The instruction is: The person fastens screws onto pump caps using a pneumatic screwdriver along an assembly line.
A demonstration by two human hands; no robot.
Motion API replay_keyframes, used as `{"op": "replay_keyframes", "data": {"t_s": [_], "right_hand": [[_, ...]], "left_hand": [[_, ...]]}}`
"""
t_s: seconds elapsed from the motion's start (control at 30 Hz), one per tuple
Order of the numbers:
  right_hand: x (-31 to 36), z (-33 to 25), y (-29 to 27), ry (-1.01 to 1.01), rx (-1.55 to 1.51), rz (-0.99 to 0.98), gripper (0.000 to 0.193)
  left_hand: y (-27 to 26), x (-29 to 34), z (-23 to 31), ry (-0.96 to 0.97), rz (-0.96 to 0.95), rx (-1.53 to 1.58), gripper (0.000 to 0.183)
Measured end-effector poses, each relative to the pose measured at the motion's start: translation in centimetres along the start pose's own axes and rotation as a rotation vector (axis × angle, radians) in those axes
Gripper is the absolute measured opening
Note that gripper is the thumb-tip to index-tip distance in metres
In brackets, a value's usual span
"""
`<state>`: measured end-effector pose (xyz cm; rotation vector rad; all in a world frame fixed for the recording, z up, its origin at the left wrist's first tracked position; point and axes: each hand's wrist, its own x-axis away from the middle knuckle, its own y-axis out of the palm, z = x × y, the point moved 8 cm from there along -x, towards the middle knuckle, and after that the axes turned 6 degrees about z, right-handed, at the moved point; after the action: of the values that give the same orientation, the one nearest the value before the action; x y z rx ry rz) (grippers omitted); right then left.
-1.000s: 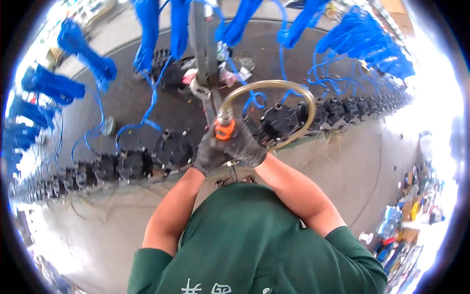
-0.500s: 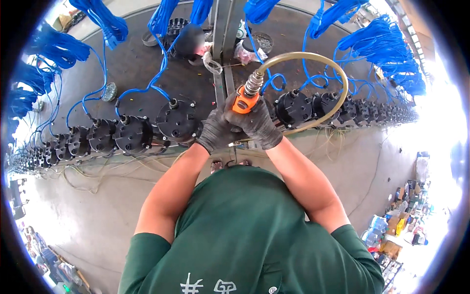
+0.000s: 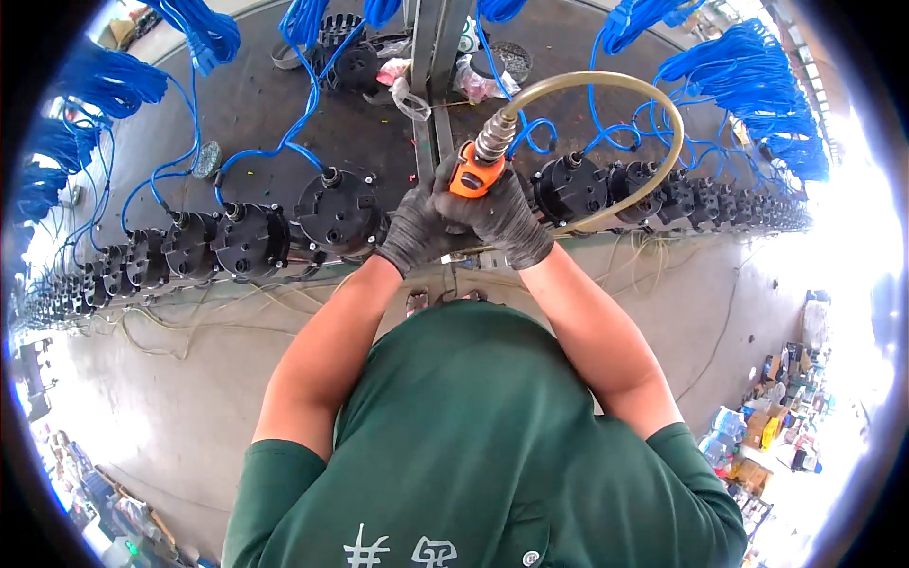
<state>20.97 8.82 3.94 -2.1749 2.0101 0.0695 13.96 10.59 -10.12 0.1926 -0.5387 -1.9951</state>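
An orange-ended air screwdriver points away from me, with a metal coupling and a looping, translucent yellowish hose at its top. My right hand, in a dark grey glove, is wrapped round its body. Against it sits my left hand, gloved alike, with its fingers curled in beneath the tool. What the left hand grips, and the tool's tip, are hidden under the gloves. A round black housing with a blue cable stands just left of my hands, and another black housing just right.
Rows of similar black housings run along the bench edge both ways. Blue cable bundles hang over the dark bench. A metal post rises ahead, beside plastic bags and a dish of small parts. Thin hoses lie on the floor.
The bench and housings sit slightly higher in the picture. My two hands and the air screwdriver stay together with the same hold, and the hose loop has shifted slightly up and right.
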Motion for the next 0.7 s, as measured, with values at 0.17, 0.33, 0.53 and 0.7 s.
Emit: {"op": "replay_keyframes", "data": {"t_s": [0.17, 0.33, 0.53, 0.7], "right_hand": [[0.2, -0.1, 0.3, 0.047, 0.018, -0.002, 0.043], [0.1, -1.2, 0.2, 0.031, -0.059, 0.042, 0.024], [0.1, -0.1, 0.3, 0.021, -0.027, 0.018, 0.025], [0.1, -0.7, 0.2, 0.047, -0.077, 0.020, 0.025]], "left_hand": [[-0.1, 0.0, -0.7, 0.001, -0.045, -0.117, 0.043], [0.3, -0.1, -0.4, 0.024, -0.114, -0.083, 0.100], [0.9, 0.3, 1.0, 0.199, -0.112, -0.365, 0.042], [0.5, 0.3, 0.9, 0.095, -0.050, -0.186, 0.041]]}}
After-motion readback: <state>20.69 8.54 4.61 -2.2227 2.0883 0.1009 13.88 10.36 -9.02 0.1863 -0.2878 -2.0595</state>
